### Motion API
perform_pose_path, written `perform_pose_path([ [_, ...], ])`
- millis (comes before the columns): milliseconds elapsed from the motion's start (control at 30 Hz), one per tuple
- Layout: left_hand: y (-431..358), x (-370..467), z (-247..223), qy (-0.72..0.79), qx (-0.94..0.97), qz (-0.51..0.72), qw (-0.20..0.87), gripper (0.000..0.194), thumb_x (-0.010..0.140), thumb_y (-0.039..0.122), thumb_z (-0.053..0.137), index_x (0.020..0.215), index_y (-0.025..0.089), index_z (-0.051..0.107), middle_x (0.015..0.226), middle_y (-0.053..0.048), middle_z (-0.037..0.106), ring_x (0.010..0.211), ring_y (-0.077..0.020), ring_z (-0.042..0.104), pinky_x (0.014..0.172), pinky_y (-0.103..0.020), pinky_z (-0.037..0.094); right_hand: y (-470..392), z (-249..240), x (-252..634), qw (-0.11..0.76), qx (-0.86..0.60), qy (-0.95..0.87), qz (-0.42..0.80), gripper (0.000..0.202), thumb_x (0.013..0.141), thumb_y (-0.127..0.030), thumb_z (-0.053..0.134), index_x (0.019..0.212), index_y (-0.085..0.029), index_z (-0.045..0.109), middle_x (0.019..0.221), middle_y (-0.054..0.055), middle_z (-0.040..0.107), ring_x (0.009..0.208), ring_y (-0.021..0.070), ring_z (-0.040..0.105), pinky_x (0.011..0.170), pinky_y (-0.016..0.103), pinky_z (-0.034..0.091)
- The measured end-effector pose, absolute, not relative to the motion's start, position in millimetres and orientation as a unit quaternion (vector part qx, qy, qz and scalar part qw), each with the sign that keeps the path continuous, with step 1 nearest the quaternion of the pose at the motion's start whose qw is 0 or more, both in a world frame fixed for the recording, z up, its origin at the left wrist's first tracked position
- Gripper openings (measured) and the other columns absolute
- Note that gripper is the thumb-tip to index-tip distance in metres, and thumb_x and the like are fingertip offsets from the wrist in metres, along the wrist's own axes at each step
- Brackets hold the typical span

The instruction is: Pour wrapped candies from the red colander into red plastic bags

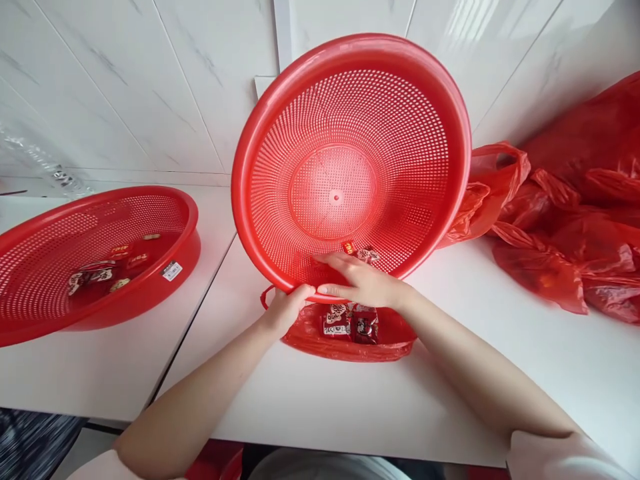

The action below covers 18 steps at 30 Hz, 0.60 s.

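A red plastic colander basket [336,113] is tipped up on its side, its open mouth toward me. My left hand [289,308] grips its lower rim, thumb on top, the other fingers hidden beneath. My right hand [363,281] reaches over the same rim with its fingers stretched out inside the basket and its thumb along the rim. Small wrapped snack packets [369,255] lie just beyond that hand, in the bottom of the tilted wall. Under the rim, an open red plastic bag [345,352] holds a few red-and-white snack packets [337,321].
To the left stands another red basket [187,257] with several snack packets [97,272] in it. Filled red plastic bags [545,247] are heaped at the right by the wall. A clear plastic bottle [50,170] lies at the far left. A seam divides the white tables [210,393].
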<state>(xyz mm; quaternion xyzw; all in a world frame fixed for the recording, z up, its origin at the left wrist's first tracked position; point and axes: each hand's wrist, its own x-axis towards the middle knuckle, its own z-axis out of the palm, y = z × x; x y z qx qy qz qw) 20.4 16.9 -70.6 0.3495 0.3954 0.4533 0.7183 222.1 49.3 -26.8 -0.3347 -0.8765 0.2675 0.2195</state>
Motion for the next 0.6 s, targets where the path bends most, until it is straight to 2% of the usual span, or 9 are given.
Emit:
perform_pose_path([
  [67,20,19,-63,0.391,0.341,0.444,0.731,0.021,0.075,0.02,0.061,0.094,0.014,0.068,0.09,-0.008,0.073,0.101,-0.0315,0.066,0.092,-0.047,0.05,51,-24,225,0.245,-0.306,-0.866,0.31,0.061,0.083,-0.046,0.066,0.136,-0.018,0.052,0.135,0.013,0.057,0.123,0.0257,0.055,0.106,0.045,0.043],
  [133,24,18,-54,0.373,0.341,0.451,0.735,0.028,0.076,0.02,0.058,0.101,0.012,0.067,0.098,-0.011,0.073,0.102,-0.0315,0.066,0.095,-0.049,0.049,54,-21,227,0.282,-0.292,-0.833,0.376,0.046,0.084,-0.037,0.066,0.125,-0.019,0.061,0.122,0.01,0.066,0.111,0.0216,0.063,0.1,0.041,0.049],
  [233,29,16,-45,0.354,0.342,0.466,0.735,0.034,0.076,0.019,0.055,0.107,0.008,0.066,0.102,-0.014,0.072,0.105,-0.0324,0.065,0.099,-0.052,0.045,54,-17,229,0.327,-0.3,-0.758,0.477,0.034,0.089,-0.033,0.059,0.119,-0.018,0.065,0.11,0.008,0.071,0.099,0.0179,0.068,0.091,0.037,0.055],
  [367,33,13,-45,0.345,0.326,0.454,0.754,0.03,0.078,0.022,0.053,0.098,0.007,0.068,0.102,-0.016,0.073,0.109,-0.0329,0.063,0.102,-0.051,0.044,49,-8,233,0.319,-0.297,-0.732,0.523,0.031,0.091,-0.031,0.056,0.116,-0.017,0.067,0.1,0.006,0.073,0.089,0.0163,0.069,0.081,0.032,0.056],
  [467,35,12,-47,0.341,0.321,0.476,0.745,0.023,0.077,0.021,0.053,0.089,0.009,0.07,0.103,-0.014,0.073,0.111,-0.0316,0.063,0.103,-0.048,0.043,45,3,238,0.297,-0.32,-0.763,0.477,0.027,0.091,-0.027,0.053,0.112,-0.02,0.069,0.103,0.004,0.073,0.092,0.0175,0.069,0.084,0.033,0.055],
  [600,34,13,-47,0.347,0.312,0.474,0.747,0.021,0.077,0.021,0.053,0.085,0.01,0.069,0.103,-0.014,0.073,0.111,-0.0319,0.063,0.104,-0.049,0.043,46,11,247,0.27,-0.321,-0.829,0.369,0.03,0.087,-0.015,0.048,0.102,-0.025,0.073,0.127,0.001,0.064,0.119,0.0213,0.058,0.104,0.04,0.045],
])
